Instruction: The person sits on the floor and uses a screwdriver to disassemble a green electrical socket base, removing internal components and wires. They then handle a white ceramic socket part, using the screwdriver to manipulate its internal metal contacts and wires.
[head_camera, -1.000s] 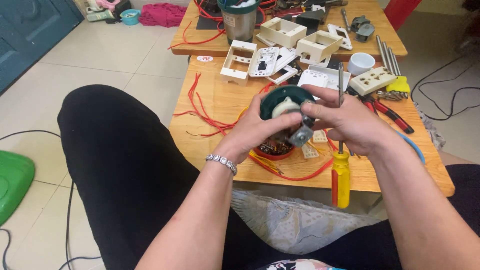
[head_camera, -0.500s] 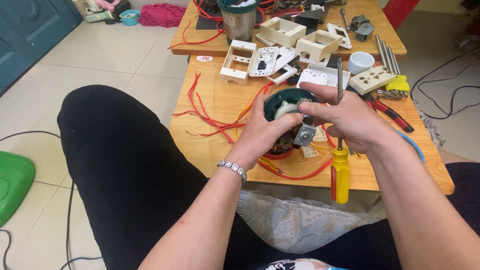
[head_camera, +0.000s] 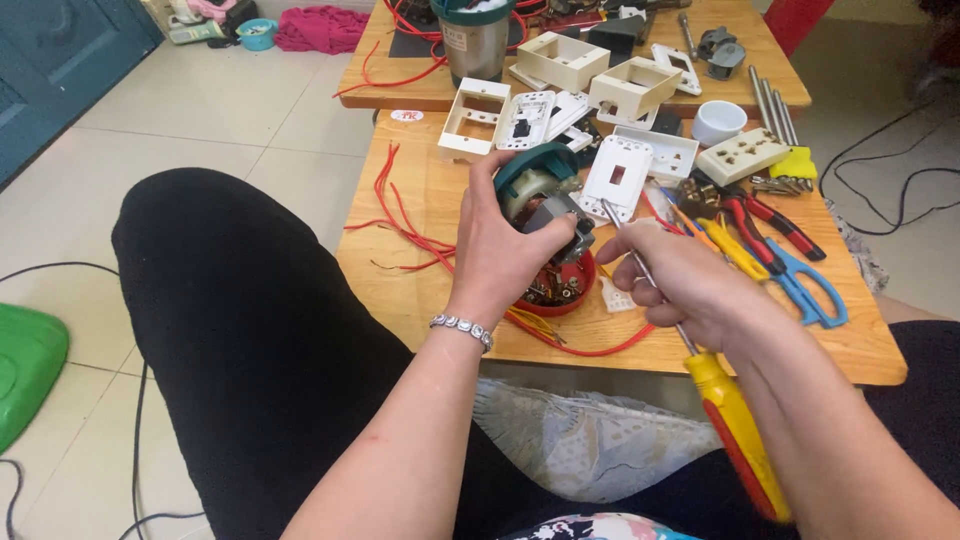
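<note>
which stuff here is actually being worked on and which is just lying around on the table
In hand:
- small electric motor with teal housing, gripped by the left hand
- yellow-and-red screwdriver, held in the right hand, tip at the motor

Lying about:
- red bowl of small parts
- loose red wires
- white switch plates
- blue scissors
- red-handled pliers
- metal cup

A small motor with a green housing is gripped by the left hand above a red bowl on the wooden table. A screwdriver with a yellow and red handle is held in the right hand, its tip set against the motor. Red wires and blue scissors are seen nearby.
</note>
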